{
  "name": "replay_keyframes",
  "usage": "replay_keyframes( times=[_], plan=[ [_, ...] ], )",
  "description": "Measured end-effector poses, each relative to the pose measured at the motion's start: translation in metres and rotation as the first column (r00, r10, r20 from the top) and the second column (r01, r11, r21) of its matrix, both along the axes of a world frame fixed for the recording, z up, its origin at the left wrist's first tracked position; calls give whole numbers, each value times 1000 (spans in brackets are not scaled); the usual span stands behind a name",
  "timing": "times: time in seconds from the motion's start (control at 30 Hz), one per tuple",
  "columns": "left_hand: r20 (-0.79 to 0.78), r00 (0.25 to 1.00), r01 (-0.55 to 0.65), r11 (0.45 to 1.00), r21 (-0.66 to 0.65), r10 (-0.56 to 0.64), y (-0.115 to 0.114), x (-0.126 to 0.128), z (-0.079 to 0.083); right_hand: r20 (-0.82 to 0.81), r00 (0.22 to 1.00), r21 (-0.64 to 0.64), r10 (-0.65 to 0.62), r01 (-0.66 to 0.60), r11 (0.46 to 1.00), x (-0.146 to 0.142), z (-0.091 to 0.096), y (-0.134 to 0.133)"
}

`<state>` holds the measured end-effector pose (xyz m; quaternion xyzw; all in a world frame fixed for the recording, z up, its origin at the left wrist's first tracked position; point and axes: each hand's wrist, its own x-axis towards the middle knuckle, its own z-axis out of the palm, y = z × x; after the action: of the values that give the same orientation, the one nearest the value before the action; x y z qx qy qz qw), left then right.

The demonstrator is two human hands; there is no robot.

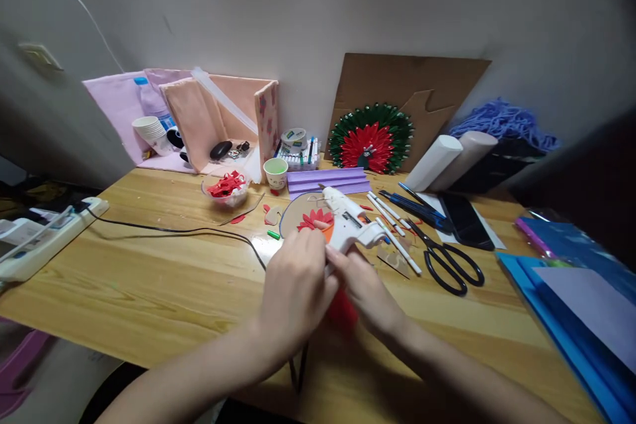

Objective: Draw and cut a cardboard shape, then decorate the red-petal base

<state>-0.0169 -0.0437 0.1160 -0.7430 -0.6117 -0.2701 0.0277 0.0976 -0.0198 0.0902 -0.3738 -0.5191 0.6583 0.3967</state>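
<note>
The wooden tabletop (149,278) runs wide under me, pushed against a plain grey wall, with a sheet of brown cardboard (412,89) leaning at the back and a finished green-and-red paper fan (370,138) propped in front of it. Blue sheets (561,291) are stacked at my right edge; a white power strip (44,235) sits at my left, its black cable (173,230) trailing across the wood toward me. Black scissors (450,264) lie open just right of my work, beside a scatter of white sticks (392,228).

My left hand (295,288) is curled over the rear of the white glue gun (348,222), grasping it. My right hand (365,288) is pinched shut on something red (342,311), probably a petal piece, though it is blurred and mostly hidden between my palms. The gun's nozzle points down at the round card (303,212) carrying red petals (315,218), right ahead of my knuckles.

To do this well, I judge I should keep the gun steady, squeeze lightly for a small bead, keep fingertips off the hot tip, and mind the cable near my wrist.
</note>
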Motion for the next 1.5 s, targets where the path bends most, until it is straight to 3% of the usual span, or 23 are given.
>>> replay_keyframes(
  times=[0.07,0.17,0.3,0.47,0.67,0.83,0.93,1.1,1.27,1.4,1.5],
  plan=[
    [-60,989,135,991,-7,-135,9,11,-6,-50,991,-68,-127,123,990,15,-10,6],
    [11,951,308,948,-74,-308,30,12,-15,-139,946,-162,-294,271,949,38,-23,15],
    [37,991,133,971,-200,-128,81,2,-35,-148,878,-189,-456,428,884,58,-40,19],
    [18,996,91,942,-322,-90,132,0,-62,-142,871,-146,-470,451,880,64,-60,19],
    [137,990,93,914,-395,-41,135,5,-67,-169,878,-115,-448,434,893,63,-70,16],
    [412,911,157,904,-398,23,140,0,-73,-166,873,-129,-458,441,888,62,-68,15],
    [641,764,229,899,-373,72,145,-7,-74,-167,878,-121,-448,433,893,61,-68,14],
    [919,345,412,849,-331,191,146,-16,-63,-221,918,-101,-329,314,944,56,-67,16],
    [959,0,551,801,-237,283,138,-22,-44,-269,958,21,-101,110,994,43,-54,19],
    [878,-305,621,776,-112,370,131,-25,-35,-213,967,100,-136,160,982,33,-44,18],
    [823,-396,629,773,-79,407,126,-24,-26,-164,973,141,-161,184,973,29,-39,14]
  ],
)
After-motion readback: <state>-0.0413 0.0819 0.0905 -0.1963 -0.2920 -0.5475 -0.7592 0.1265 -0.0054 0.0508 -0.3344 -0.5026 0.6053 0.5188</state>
